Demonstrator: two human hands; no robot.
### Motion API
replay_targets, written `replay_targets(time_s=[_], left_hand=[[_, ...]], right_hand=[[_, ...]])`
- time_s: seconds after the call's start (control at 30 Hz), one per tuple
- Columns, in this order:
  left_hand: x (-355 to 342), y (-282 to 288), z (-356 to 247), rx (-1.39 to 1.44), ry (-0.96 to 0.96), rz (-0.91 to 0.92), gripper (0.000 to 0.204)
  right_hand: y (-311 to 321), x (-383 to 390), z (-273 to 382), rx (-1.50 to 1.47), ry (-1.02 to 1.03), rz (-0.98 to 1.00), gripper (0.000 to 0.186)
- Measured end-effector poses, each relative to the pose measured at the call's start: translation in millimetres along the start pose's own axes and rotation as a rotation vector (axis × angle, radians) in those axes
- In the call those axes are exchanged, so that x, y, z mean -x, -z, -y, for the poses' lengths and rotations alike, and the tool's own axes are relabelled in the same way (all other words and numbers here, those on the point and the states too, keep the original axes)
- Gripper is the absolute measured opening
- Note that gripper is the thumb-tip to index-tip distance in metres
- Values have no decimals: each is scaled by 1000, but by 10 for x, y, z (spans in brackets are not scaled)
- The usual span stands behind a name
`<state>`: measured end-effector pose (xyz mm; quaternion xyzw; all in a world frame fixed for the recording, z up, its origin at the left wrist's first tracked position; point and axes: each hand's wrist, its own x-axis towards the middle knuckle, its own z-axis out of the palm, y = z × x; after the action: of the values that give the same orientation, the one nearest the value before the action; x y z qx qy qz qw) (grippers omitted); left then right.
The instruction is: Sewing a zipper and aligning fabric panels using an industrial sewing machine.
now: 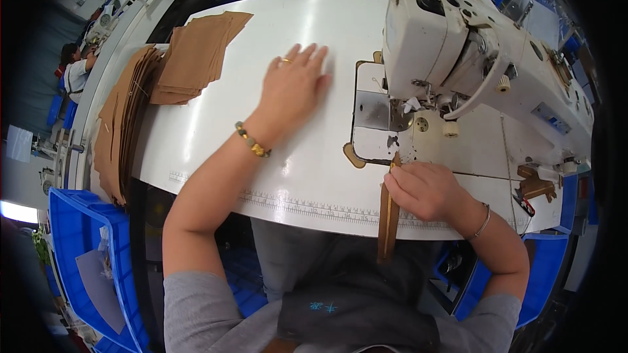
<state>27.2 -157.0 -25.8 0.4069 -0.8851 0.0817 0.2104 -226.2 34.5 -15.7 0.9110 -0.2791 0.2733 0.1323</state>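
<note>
Two hands worked at one white, glossy bench (216, 157) with a printed ruler strip along its near edge. The left hand (294, 85) lay flat on the bare benchtop, fingers (304, 52) spread apart and holding nothing; it wore one ring and one beaded bracelet. The right hand (425, 189), with one thin bangle at the wrist, had its fingers pinched together on one long, narrow brown strip (388, 219) with a zipper down its middle. The strip's far end sat on the bench just near of the metal needle plate (374, 111), and the rest hung over the near edge into the lap.

One white sewing machine (458, 46), smooth and blocky, stood at the right. At the far left lay two stacks of flat brown pieces: a fanned, flat pile (196, 59) and a taller stack (121, 131) leaning at the bench's left edge. One blue plastic bin (78, 248) stood near left, below the bench.
</note>
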Motion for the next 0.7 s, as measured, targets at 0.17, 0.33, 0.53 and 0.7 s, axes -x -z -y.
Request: replay_targets(time_s=[0.17,0.33,0.53,0.7], left_hand=[[99,477,1180,-356,283,0,23],[204,553,1693,-492,622,276,19],[158,503,1821,-569,522,220,19],[98,702,1863,-310,558,-92,17]], right_hand=[[-26,-31,-5,33,30,-18,17],[-5,-26,-5,41,33,-6,15],[-13,-41,-9,27,33,19,19],[-9,-18,-20,16,23,-22,14]])
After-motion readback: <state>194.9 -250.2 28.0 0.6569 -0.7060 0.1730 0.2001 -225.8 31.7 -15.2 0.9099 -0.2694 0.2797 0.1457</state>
